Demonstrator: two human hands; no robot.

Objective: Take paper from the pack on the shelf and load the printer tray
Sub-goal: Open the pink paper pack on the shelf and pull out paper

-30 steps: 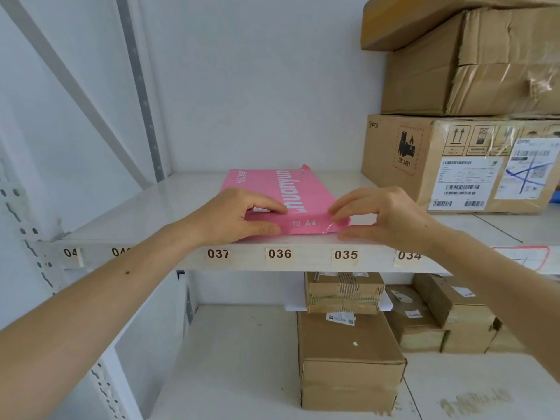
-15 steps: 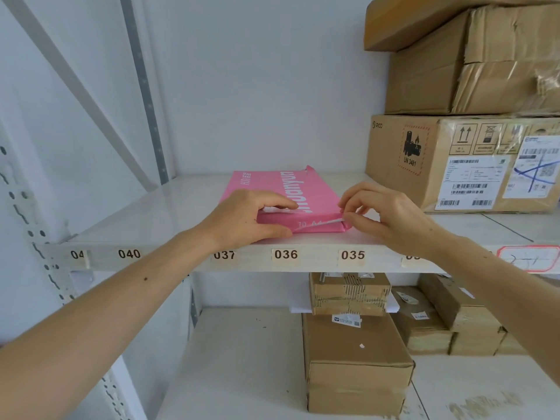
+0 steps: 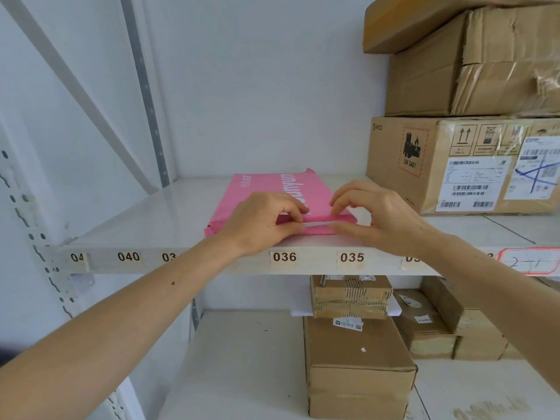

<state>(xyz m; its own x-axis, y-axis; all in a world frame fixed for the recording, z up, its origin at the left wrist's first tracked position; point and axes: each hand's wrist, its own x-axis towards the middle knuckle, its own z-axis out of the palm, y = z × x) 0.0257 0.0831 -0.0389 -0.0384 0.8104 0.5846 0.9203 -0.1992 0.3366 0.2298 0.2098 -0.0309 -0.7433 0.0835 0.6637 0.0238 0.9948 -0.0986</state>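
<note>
A flat pink paper pack (image 3: 266, 189) with white lettering lies on the white shelf (image 3: 145, 219), its near end at the front edge above labels 036 and 035. My left hand (image 3: 260, 222) pinches the near end of the pack, thumb below and fingers on top. My right hand (image 3: 372, 216) pinches the same end from the right. Between the two hands a thin white strip of paper (image 3: 318, 224) shows in the opened end of the wrapper. No printer is in view.
Stacked cardboard boxes (image 3: 454, 165) stand on the same shelf at the right, close to my right hand. Several smaller cardboard boxes (image 3: 357, 368) sit on the lower shelf. A grey upright and a diagonal brace run along the left wall.
Both hands have moved inward onto the near end of the pack. The wrapper end has parted and a white edge of paper now shows between the fingers.
</note>
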